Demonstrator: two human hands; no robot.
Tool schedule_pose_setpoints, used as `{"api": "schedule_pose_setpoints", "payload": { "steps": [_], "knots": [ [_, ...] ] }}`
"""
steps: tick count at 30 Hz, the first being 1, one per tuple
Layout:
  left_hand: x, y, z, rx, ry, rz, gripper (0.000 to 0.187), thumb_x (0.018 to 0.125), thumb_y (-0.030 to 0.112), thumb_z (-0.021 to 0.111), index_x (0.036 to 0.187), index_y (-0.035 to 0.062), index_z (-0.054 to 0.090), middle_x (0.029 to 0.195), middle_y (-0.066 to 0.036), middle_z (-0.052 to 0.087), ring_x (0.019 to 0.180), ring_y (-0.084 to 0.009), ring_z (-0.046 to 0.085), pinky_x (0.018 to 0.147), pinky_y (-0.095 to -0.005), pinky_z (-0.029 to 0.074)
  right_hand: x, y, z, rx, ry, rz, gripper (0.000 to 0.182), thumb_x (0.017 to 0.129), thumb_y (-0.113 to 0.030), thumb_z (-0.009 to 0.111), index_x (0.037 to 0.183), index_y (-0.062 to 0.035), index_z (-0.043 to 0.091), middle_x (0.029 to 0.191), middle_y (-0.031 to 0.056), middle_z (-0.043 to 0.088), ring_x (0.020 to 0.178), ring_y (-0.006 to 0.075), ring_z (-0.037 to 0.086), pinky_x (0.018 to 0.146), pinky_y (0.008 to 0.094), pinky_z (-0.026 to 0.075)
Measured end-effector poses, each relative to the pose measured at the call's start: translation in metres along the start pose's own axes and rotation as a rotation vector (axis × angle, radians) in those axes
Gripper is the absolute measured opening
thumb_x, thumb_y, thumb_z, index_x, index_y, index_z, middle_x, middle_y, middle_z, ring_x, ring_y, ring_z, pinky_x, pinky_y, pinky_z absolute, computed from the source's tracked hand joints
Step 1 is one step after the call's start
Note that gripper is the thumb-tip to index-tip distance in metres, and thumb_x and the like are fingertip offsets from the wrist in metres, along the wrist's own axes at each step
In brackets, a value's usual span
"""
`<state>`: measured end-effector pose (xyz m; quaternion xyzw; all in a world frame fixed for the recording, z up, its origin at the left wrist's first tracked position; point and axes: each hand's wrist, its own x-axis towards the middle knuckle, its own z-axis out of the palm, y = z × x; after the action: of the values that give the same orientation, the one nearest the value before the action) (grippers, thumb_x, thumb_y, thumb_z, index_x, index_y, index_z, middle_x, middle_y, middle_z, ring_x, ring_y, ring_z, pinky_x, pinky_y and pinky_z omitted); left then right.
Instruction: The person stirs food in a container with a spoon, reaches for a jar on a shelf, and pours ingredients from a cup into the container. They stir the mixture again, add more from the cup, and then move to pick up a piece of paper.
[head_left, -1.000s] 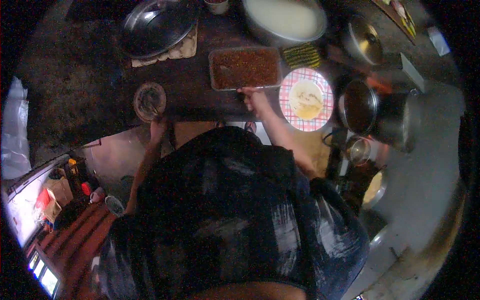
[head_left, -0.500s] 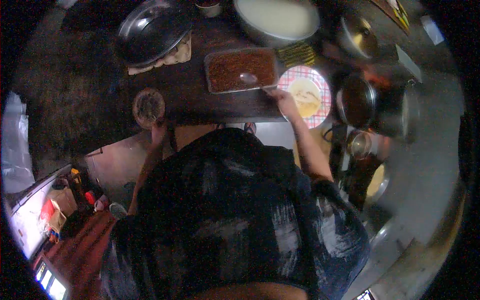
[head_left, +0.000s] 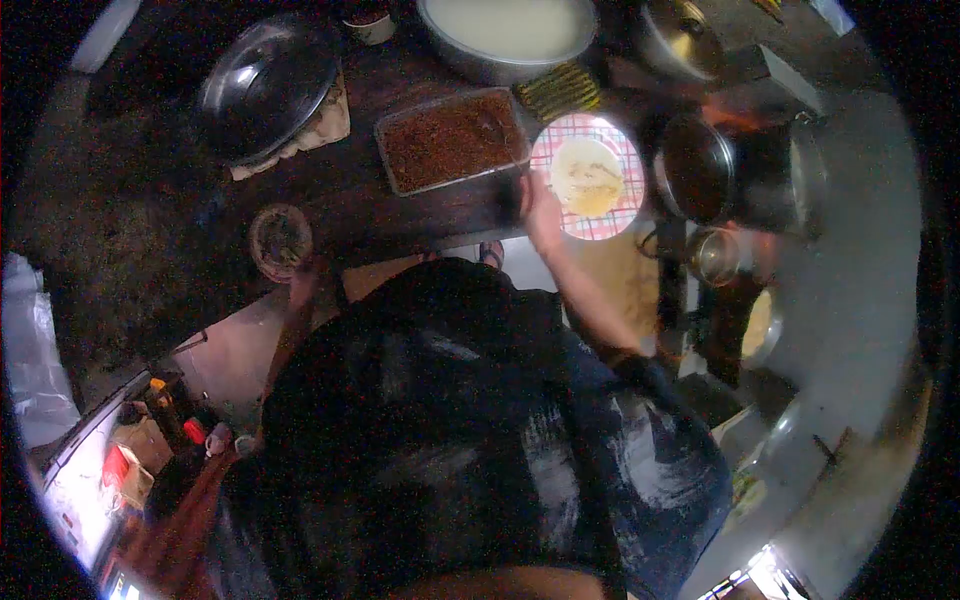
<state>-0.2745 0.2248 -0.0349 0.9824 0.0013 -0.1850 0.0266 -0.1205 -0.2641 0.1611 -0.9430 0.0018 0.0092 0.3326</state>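
A checked pink-and-white plate (head_left: 632,165) holds a pale, flat round of food with yellowish filling (head_left: 590,178). My right hand (head_left: 542,215) is closed at the plate's left rim, thumb side over the edge; the fingertips are blurred. Just left of it lies a rectangular tray (head_left: 425,189) of reddish-brown crumbly filling (head_left: 450,140). The spoon is not clearly visible now. In the dim left part, my left hand (head_left: 303,272) grips the near edge of a small round dish (head_left: 262,243), whose contents are too dark to name.
A large bowl of white batter (head_left: 510,30) stands at the back, with a green-yellow striped mat (head_left: 558,93) before it. A metal basin (head_left: 260,85) sits on a cloth (head_left: 325,125). On the right are a dark round pan (head_left: 692,170), a lidded pot (head_left: 683,45) and a glass bowl (head_left: 714,255).
The view has shifted and turned slightly. My right hand has drawn back from the tray to the plate's rim, and the spoon no longer shows in it. My left hand stays at the dish.
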Motion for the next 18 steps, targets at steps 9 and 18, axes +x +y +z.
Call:
{"api": "schedule_pose_setpoints", "payload": {
  "steps": [9, 18],
  "knots": [
    [-0.025, 0.043, -0.092, -1.241, -0.203, -0.372, 0.035, 0.069, 0.008, 0.049, 0.103, 0.0013, 0.047, 0.062, -0.005, 0.053, 0.05, -0.0115, 0.05, 0.044, -0.0235, 0.039, -0.018, 0.031, 0.06, 0.058, 0.026, -0.013, 0.01, 0.075, -0.002, 0.038, 0.084, -0.0014, 0.037, 0.071, 0.0246, 0.05, 0.068, 0.0428, 0.049, 0.057, 0.0475, 0.036],
    [-0.026, 0.071, -0.12, -1.133, -0.278, -0.495, 0.039, 0.073, 0.014, 0.052, 0.108, 0.0005, 0.043, 0.063, -0.005, 0.054, 0.049, -0.0105, 0.051, 0.041, -0.0209, 0.038, -0.01, 0.032, 0.046, 0.117, 0.056, 0.008, 0.022, 0.074, -0.004, 0.037, 0.095, -0.002, 0.039, 0.078, 0.0263, 0.05, 0.073, 0.0439, 0.047, 0.062, 0.0468, 0.036]
  ]
}}
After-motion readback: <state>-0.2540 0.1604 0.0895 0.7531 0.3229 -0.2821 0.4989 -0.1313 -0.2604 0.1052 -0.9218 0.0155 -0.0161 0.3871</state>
